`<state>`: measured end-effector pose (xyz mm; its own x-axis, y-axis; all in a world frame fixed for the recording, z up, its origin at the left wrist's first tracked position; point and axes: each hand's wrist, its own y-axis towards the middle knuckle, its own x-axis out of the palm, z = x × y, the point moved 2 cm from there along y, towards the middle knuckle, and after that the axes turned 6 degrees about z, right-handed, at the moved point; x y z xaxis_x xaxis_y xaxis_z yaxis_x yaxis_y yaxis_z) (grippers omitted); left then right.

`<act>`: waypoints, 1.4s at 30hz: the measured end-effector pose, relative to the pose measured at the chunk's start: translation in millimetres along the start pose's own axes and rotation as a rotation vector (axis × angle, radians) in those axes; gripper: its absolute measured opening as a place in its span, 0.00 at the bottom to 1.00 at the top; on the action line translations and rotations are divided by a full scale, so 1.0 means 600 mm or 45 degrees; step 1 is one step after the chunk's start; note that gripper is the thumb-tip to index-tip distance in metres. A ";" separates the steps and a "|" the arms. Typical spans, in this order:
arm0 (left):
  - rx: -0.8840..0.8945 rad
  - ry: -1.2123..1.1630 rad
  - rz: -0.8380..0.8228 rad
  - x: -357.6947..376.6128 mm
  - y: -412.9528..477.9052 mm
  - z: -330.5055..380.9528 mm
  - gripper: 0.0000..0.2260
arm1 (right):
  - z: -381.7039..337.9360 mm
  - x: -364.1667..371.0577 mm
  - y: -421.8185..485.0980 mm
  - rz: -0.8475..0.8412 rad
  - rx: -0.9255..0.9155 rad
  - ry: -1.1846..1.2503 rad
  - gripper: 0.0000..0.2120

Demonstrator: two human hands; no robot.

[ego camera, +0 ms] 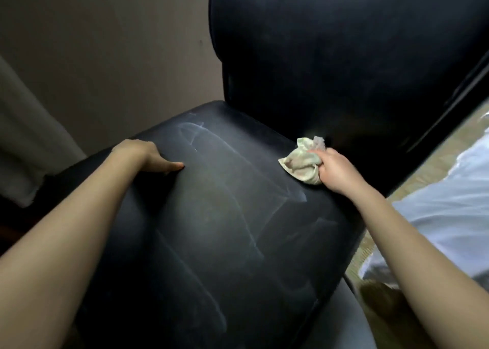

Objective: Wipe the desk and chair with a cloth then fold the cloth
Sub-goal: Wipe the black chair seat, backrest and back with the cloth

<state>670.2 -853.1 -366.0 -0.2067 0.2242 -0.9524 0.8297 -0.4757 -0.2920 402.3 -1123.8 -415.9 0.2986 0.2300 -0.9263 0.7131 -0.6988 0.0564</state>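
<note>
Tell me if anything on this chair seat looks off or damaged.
Pale streaky smears cross the black chair seat, likely wipe marks rather than damage. The cloth is bunched in the right hand.

Light: dim, soft, brightest at the right edge.
Sheen: pale streaks glared on the seat.
Edges: bowed by the wide lens.
Focus: soft throughout.

One head-worn wide-angle view, from above the chair seat, facing forward and steeply down, close in. Seat fills centre; backrest at 1 o'clock, wall at 11 o'clock. Left hand sits at 9 o'clock, right hand with cloth at 3 o'clock.
</note>
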 end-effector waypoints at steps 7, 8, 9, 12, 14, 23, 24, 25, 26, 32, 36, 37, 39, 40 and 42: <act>-0.126 0.053 -0.082 0.030 -0.056 -0.018 0.39 | -0.056 0.016 0.105 -0.059 -0.065 -0.128 0.24; -0.156 0.043 -0.106 0.034 -0.061 -0.019 0.42 | -0.066 0.018 0.115 -0.067 -0.077 -0.148 0.24; -0.189 0.027 -0.129 0.037 -0.065 -0.020 0.44 | -0.075 0.021 0.127 -0.061 -0.084 -0.165 0.24; -0.269 0.006 -0.089 0.040 -0.080 -0.029 0.37 | -0.105 0.027 0.150 -0.045 -0.088 -0.211 0.21; -0.339 0.000 0.051 0.039 -0.094 -0.043 0.30 | -0.120 0.032 0.165 -0.073 -0.091 -0.221 0.23; -0.535 -0.196 0.245 0.083 -0.110 -0.150 0.26 | -0.058 0.013 0.168 -0.024 -0.025 -0.150 0.26; -0.527 -0.237 0.241 0.089 -0.105 -0.153 0.26 | -0.050 0.005 0.159 -0.020 -0.024 -0.136 0.24; -0.522 -0.270 0.253 0.093 -0.099 -0.156 0.26 | -0.043 -0.003 0.146 -0.022 -0.026 -0.122 0.22; -0.522 -0.284 0.270 0.096 -0.094 -0.160 0.26 | -0.037 -0.007 0.132 -0.031 -0.023 -0.106 0.22; -0.547 -0.220 0.337 0.094 -0.068 -0.176 0.22 | -0.008 -0.012 0.002 -0.035 -0.043 -0.006 0.27; -0.552 -0.181 0.306 0.096 -0.052 -0.185 0.20 | -0.008 -0.014 -0.076 -0.014 -0.098 -0.037 0.27; -0.540 -0.181 0.290 0.098 -0.048 -0.190 0.21 | -0.009 -0.014 -0.081 -0.009 -0.104 -0.041 0.27; -0.487 -0.214 0.240 0.108 -0.036 -0.199 0.21 | -0.010 -0.015 -0.070 -0.036 -0.106 0.007 0.27; -0.458 -0.251 0.217 0.115 -0.030 -0.203 0.21 | -0.010 -0.013 -0.057 -0.054 -0.110 0.024 0.27; -0.423 -0.324 0.179 0.129 -0.019 -0.207 0.21 | -0.006 -0.008 -0.023 -0.070 -0.114 0.035 0.27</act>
<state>709.2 -724.6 -425.2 -0.1669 -0.0596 -0.9842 0.9719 -0.1783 -0.1540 393.6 -1112.7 -410.9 0.2738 0.2855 -0.9185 0.7825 -0.6214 0.0401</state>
